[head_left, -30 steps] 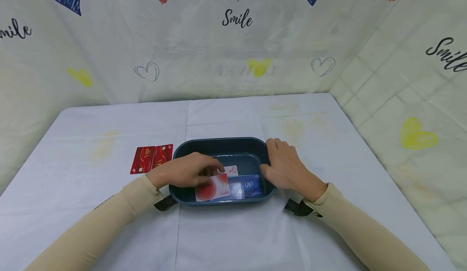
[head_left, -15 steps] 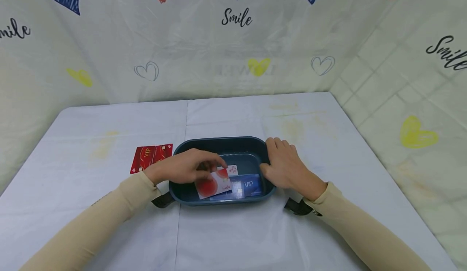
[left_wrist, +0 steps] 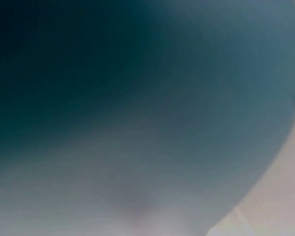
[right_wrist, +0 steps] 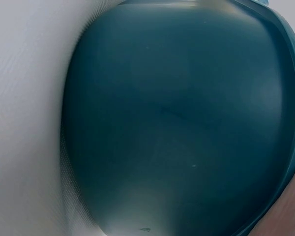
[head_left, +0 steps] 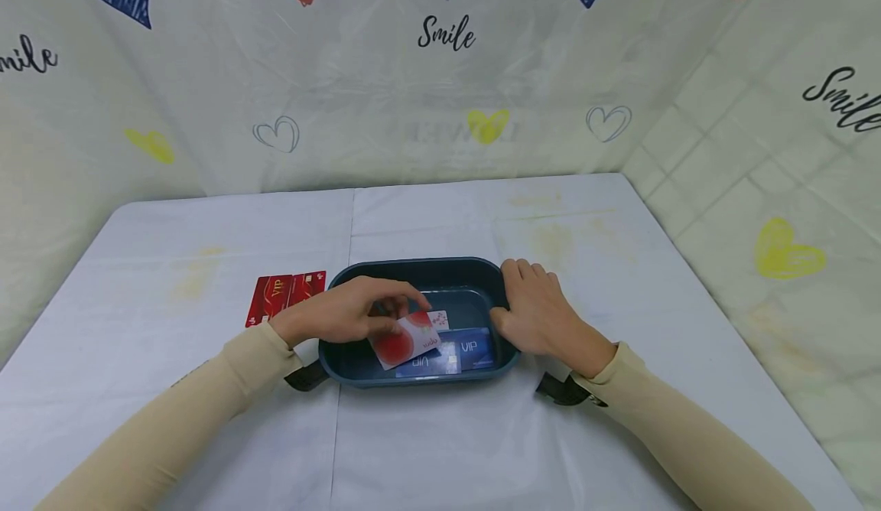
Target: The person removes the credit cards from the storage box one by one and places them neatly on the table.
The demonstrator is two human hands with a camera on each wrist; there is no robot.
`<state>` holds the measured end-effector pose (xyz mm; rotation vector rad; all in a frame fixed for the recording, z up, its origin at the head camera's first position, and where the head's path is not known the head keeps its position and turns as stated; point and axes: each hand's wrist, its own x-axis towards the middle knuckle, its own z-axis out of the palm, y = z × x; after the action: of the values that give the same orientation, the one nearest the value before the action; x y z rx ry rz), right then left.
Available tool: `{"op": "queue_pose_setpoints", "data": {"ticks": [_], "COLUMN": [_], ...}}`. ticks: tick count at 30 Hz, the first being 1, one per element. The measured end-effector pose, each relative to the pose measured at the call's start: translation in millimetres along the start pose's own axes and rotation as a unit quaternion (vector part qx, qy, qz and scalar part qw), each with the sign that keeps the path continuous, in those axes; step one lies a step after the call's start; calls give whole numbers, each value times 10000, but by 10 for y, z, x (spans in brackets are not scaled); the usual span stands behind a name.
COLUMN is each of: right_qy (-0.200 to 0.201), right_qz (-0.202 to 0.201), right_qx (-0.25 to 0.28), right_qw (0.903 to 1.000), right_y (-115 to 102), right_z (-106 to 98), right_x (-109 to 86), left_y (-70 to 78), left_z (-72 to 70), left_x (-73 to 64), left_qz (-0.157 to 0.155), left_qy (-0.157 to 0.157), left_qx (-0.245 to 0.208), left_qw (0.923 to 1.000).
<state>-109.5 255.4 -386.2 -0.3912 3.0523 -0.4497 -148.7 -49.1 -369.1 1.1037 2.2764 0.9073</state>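
Note:
My left hand (head_left: 347, 314) reaches over the left side of a dark teal rectangular tray (head_left: 413, 268), thumb and fingers pinching a white card with red circles (head_left: 406, 344). That card is tilted and overlaps two blue VIP cards (head_left: 476, 349) on the tray floor. Behind it shows a small part of a white patterned card (head_left: 439, 319). At the tray's right end, my right hand (head_left: 540, 314) grips the rim, thumb inside. The tray's outer wall (right_wrist: 172, 108) fills most of the right wrist view. In the left wrist view the tray (left_wrist: 226, 88) is a close blur.
Two red VIP cards (head_left: 275, 301) lie side by side left of the tray, partly behind my left forearm. A white cloth (head_left: 427, 450) covers the table. A curtain printed with hearts (head_left: 358, 82) hangs behind the table's far edge.
The red-and-white card has turned counterclockwise and risen slightly in my left hand, uncovering more of the left blue card. My right hand and the tray stay put.

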Motion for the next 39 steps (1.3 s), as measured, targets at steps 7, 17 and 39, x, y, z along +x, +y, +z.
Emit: {"op": "queue_pose_setpoints", "data": {"ticks": [7,17,39], "right_qy": [25,16,54], "right_qz": [6,43,43], "right_qx": [-4,-67,-56], "right_qw": [10000,10000,10000], "right_y": [6,-13,-11], "right_z": [5,-12,-5], "right_x": [3,-11,-14], "left_y": [-4,-5,86], "left_z": [-3,-11,-69], "left_x": [2,-4,-87], "left_qz": [-65,-157,-163], "left_qy": [67,374,802], "left_qx": [-4,-152,-890], "left_qw": [10000,9991,9927]}}
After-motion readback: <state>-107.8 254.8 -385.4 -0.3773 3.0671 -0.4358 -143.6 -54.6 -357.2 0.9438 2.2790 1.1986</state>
